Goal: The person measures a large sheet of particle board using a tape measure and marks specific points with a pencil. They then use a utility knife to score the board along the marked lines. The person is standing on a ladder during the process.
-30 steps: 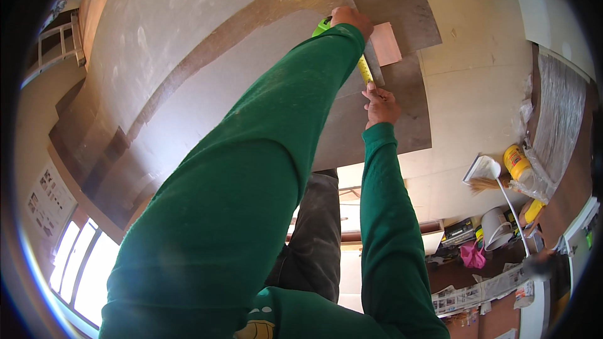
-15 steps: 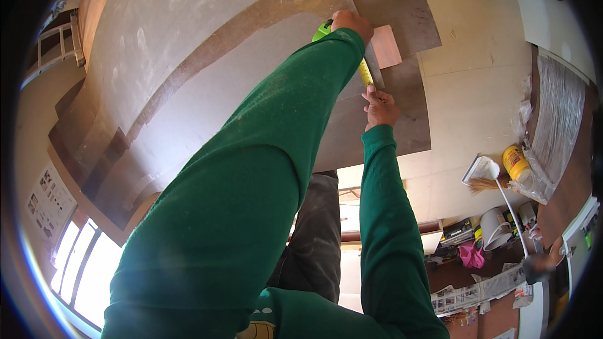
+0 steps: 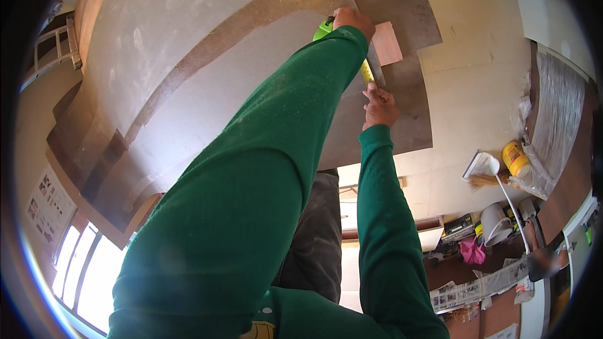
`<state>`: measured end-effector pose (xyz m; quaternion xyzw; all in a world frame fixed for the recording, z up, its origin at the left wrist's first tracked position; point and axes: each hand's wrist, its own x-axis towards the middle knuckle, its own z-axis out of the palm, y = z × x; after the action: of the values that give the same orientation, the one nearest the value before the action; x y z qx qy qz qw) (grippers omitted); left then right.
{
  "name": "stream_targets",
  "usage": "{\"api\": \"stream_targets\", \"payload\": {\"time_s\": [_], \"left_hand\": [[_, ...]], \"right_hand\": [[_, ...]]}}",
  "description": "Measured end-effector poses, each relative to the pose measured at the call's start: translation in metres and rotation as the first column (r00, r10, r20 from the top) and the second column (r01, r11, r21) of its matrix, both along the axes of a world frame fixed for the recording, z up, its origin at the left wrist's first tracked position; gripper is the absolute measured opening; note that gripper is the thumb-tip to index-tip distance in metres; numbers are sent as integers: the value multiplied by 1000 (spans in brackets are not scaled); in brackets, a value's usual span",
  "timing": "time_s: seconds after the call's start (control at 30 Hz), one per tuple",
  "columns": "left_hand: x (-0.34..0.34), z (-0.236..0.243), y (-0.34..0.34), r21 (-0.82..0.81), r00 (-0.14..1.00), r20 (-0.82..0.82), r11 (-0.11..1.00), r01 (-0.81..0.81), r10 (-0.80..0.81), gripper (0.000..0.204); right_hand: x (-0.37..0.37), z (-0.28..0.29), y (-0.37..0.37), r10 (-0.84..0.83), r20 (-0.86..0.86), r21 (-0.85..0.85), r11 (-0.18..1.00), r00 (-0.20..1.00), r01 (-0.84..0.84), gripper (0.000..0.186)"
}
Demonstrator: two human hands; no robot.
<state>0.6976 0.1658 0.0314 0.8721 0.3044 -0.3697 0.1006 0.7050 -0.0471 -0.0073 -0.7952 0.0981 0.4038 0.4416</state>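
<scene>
Tape measure: green case [image 3: 323,30] at the upper middle, yellow blade [image 3: 367,71] drawn out toward the wearer, over the brown sheets [image 3: 402,103].
Left hand [image 3: 355,23]: fingers clamped on the green case, their grip partly hidden behind the hand.
Right hand [image 3: 380,110]: thumb and fingers together on the near end of the yellow blade.
Pink piece [image 3: 387,43]: flat, just right of the left hand, on the brown sheets.
Pale surface [image 3: 465,100]: under and right of the brown sheets.
Far right: white dustpan [image 3: 484,164] near a yellow tub [image 3: 516,160]; below them, a grey bucket [image 3: 495,225] beside a pink bag [image 3: 472,251].
</scene>
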Motion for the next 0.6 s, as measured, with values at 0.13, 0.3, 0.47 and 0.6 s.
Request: {"api": "stream_targets", "payload": {"time_s": [0.13, 0.3, 0.47, 0.6], "left_hand": [[-3, 0, 0, -26, 1000, 10, 1000, 16, -16, 18], [-6, -3, 0, -2, 1000, 14, 1000, -11, 11, 17], [-3, -4, 1, 10, 1000, 1, 1000, -1, 1, 17], [-1, -4, 1, 1, 1000, -8, 1000, -17, 17, 17]], "right_hand": [[-5, -8, -3, 20, 84, 6, 1000, 996, -21, 27], [-8, -14, -5, 28, 140, 14, 999, 990, -30, 29], [-9, -14, -6, 23, 126, 16, 1000, 992, -25, 30], [-7, -15, -8, 37, 119, 61, 997, 992, -45, 36]]}}
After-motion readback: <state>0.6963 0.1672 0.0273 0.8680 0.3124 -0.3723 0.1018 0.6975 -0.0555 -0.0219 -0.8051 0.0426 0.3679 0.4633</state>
